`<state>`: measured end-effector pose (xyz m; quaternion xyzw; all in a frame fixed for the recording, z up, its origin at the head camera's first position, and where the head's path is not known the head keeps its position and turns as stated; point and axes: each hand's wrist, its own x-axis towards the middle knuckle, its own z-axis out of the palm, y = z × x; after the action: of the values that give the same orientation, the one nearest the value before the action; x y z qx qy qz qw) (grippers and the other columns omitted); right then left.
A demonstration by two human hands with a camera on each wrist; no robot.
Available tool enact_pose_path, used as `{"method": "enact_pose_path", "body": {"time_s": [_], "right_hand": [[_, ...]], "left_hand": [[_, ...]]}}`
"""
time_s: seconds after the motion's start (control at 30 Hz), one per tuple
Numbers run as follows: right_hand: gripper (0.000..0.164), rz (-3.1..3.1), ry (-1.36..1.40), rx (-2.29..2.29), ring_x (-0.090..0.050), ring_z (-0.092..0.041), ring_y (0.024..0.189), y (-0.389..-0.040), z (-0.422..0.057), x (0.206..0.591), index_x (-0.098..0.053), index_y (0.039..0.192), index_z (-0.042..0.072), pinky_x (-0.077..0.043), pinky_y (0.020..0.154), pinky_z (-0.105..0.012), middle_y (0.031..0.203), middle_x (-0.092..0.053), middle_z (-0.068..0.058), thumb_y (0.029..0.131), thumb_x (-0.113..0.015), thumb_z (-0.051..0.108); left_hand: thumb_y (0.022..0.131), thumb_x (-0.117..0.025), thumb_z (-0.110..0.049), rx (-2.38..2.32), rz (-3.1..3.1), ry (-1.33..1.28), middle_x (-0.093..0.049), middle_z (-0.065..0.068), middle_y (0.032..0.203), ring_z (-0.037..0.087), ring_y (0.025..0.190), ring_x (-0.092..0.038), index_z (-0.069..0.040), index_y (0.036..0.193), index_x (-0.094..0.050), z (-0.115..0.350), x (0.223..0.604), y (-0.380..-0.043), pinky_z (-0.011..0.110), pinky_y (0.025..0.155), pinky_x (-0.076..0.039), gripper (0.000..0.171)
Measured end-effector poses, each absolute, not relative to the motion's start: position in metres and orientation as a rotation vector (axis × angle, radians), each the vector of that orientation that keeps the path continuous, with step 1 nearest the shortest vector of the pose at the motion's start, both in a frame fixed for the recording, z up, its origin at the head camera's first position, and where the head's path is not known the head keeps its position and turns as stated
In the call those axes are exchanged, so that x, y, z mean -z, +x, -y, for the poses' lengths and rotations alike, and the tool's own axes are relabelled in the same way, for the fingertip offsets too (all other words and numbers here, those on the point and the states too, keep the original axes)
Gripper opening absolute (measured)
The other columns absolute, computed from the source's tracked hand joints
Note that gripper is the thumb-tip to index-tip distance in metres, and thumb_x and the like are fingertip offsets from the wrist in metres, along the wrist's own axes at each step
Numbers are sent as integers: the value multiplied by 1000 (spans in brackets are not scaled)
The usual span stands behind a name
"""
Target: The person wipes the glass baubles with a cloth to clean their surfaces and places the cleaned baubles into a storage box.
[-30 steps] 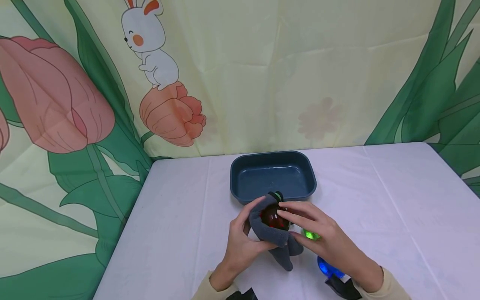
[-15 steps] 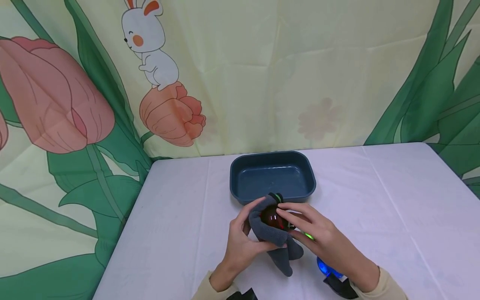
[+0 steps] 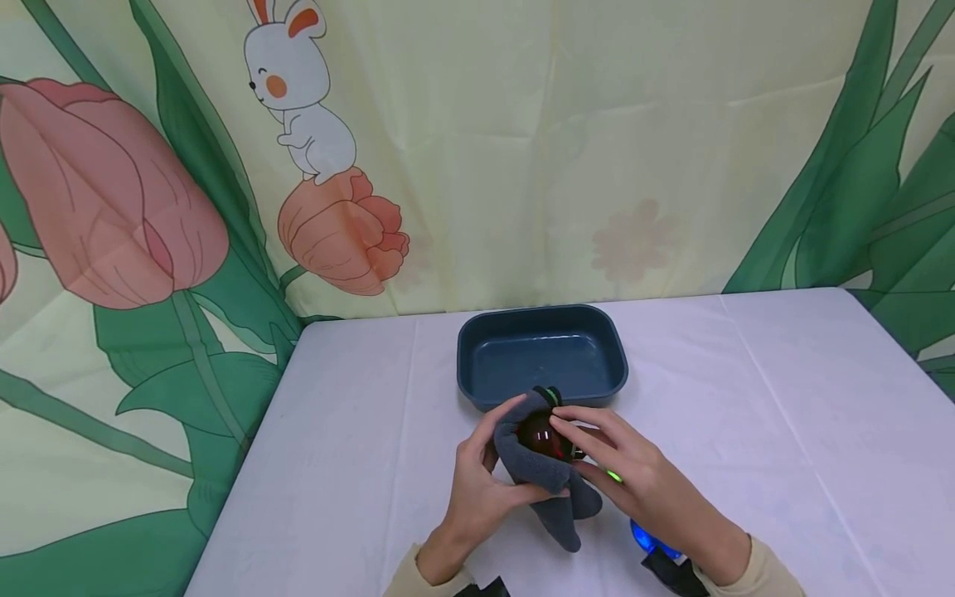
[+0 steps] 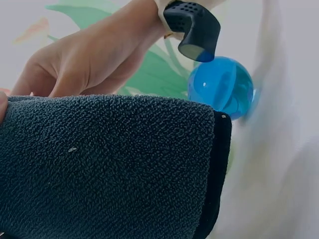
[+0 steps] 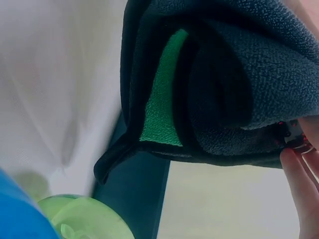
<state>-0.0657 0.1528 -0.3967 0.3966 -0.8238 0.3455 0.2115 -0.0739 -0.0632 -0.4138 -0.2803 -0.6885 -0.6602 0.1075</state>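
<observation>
In the head view a grey-blue towel is wrapped partly round a glossy dark red ball. My left hand grips the towel from the left, fingers behind it and thumb in front. My right hand holds the ball's right side between its fingertips and thumb. The left wrist view is largely filled by the towel. A black-edged fold with a green strip shows in the right wrist view, where the ball is mostly hidden by towel and fingers.
A dark blue rectangular basin stands just beyond the hands on the white-covered table. A translucent blue ball and a green ball lie near the right hand and wrist. A printed curtain hangs behind.
The right hand has shifted slightly left and down, covering more of the green ball. The towel's loose end hangs a little lower. Both hands keep their hold.
</observation>
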Motion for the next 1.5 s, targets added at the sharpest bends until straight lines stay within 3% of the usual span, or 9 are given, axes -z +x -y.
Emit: {"method": "enact_pose_path", "body": {"time_s": [0.3, 0.43, 0.57, 0.7, 0.77, 0.87, 0.97, 1.17, 1.5], "right_hand": [[53, 2272, 1049, -1058, -59, -19, 121, -66, -148, 396, -55, 141, 7, -47, 96, -11, 134, -56, -11, 100, -50, 39], [57, 2340, 958, -1237, -59, -13, 120, -64, -149, 394, -55, 142, 11, -49, 93, -11, 133, -58, -7, 88, -74, 14], [72, 2411, 878, -1354, -62, -9, 116, -61, -150, 391, -58, 140, 15, -54, 88, -16, 130, -59, -2, 75, -81, -7], [76, 2428, 889, -1319, -61, -9, 116, -61, -152, 387, -58, 139, 17, -53, 90, -14, 131, -59, -1, 72, -83, -7], [71, 2415, 915, -1260, -58, -9, 120, -61, -153, 385, -57, 140, 17, -49, 94, -11, 133, -58, -1, 76, -84, 2], [55, 2369, 986, -1198, -53, -9, 126, -62, -155, 385, -59, 138, 14, -45, 98, -10, 136, -56, -4, 88, -75, 28], [48, 2321, 1068, -1141, -51, -12, 129, -63, -156, 385, -62, 135, 13, -45, 100, -11, 138, -56, -6, 98, -54, 43], [42, 2264, 1143, -1044, -51, -17, 128, -65, -156, 386, -65, 131, 13, -43, 103, -12, 138, -57, -6, 103, -47, 39], [45, 2237, 1147, -1061, -51, -18, 128, -65, -154, 387, -61, 135, 8, -45, 101, -12, 137, -56, -9, 103, -46, 36]], "left_hand": [[65, -89, 5, 1949, 2035, -839, -61, 16, 134, 25, 120, -63, -7, 145, -47, 65, 415, -76, 36, 102, -52, 91], [65, -89, 6, 1960, 2041, -845, -61, 15, 135, 25, 120, -63, -7, 145, -46, 64, 416, -77, 37, 102, -52, 91], [67, -89, 3, 1965, 2056, -842, -61, 15, 134, 24, 119, -63, -8, 144, -47, 64, 416, -76, 37, 101, -53, 89], [69, -89, -1, 1930, 2068, -840, -63, 16, 132, 23, 116, -65, -6, 142, -49, 65, 414, -75, 36, 97, -55, 84], [69, -89, -1, 1915, 2067, -839, -63, 16, 131, 23, 115, -65, -5, 142, -50, 66, 414, -76, 36, 96, -55, 83], [68, -89, 1, 1906, 2060, -839, -64, 17, 129, 23, 115, -66, -5, 142, -50, 67, 413, -77, 36, 96, -55, 84], [68, -89, 1, 1904, 2050, -845, -64, 18, 129, 24, 115, -65, -4, 141, -50, 66, 413, -77, 36, 97, -55, 83], [69, -88, 1, 1890, 2058, -857, -63, 17, 131, 24, 118, -64, -4, 142, -50, 64, 413, -76, 36, 98, -55, 82], [72, -87, -1, 1858, 2081, -891, -59, 17, 135, 24, 122, -61, -5, 147, -43, 62, 413, -74, 36, 100, -54, 86]]}}
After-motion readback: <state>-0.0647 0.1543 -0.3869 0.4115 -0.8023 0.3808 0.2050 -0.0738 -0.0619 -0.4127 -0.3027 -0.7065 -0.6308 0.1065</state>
